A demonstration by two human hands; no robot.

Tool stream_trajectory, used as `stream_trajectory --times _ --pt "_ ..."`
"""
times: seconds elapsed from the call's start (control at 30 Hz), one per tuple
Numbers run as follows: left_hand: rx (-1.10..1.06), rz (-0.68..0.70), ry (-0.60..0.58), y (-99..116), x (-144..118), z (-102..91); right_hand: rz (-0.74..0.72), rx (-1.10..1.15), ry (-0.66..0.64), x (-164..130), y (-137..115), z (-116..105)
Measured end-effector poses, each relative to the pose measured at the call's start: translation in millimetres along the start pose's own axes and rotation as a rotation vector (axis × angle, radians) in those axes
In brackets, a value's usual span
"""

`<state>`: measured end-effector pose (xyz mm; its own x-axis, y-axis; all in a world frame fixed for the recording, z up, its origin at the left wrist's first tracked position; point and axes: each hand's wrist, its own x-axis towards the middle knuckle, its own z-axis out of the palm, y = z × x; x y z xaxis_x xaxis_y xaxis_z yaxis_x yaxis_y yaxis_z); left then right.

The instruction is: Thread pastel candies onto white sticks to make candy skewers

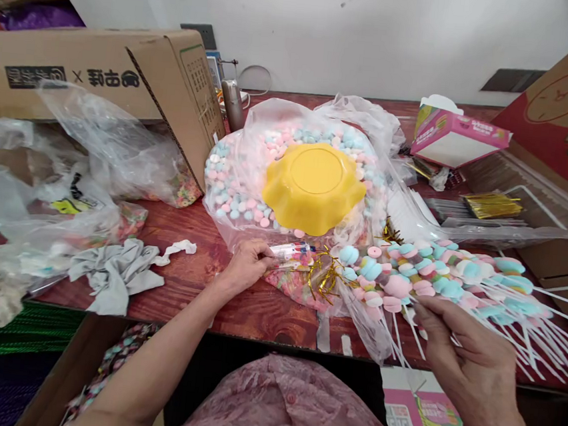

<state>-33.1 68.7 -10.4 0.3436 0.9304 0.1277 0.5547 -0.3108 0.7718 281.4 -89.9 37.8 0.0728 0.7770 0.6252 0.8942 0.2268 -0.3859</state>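
My left hand (250, 263) is closed, thumb and finger pinching the end of a small printed clear plastic packet (291, 249). Just right of that packet lies a tuft of gold twist ties (325, 275). Pink, blue and yellow marshmallow skewers (426, 270) are piled on the right side of the table, their white sticks (533, 334) pointing right and toward me. At the near edge of this pile my right hand (466, 351) has its fingers bent together; what is between them is hidden. An upturned yellow scalloped bowl (317, 186) rests on a big clear bag of small marshmallows (239, 182).
A large cardboard box (76, 79) and crumpled plastic bags (114, 150) take up the left. A grey cloth (120, 271) lies near the front edge. At the right stand a pink carton (459, 139) and an open box lined with plastic (544, 171), holding gold ties (493, 206).
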Motion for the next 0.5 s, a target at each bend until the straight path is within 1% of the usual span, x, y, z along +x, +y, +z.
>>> stream_trajectory --times 0.07,0.1,0.2,0.33,0.5 --pt "-0.142 -0.063 0.061 -1 -1 0.6 -0.066 0.067 -0.028 4 -10 9" --pt "-0.184 -0.067 0.081 0 -3 0.1 -0.086 0.093 -0.04 7 -15 13" --pt "-0.22 0.019 0.118 8 -12 -5.5 -0.123 0.154 -0.065 17 -23 21" --pt "-0.168 0.153 0.16 18 -25 -15.4 -0.162 0.176 -0.098 25 -26 26" --pt "-0.195 0.189 0.182 20 -38 -16.5 -0.091 0.205 -0.105 21 -23 24"
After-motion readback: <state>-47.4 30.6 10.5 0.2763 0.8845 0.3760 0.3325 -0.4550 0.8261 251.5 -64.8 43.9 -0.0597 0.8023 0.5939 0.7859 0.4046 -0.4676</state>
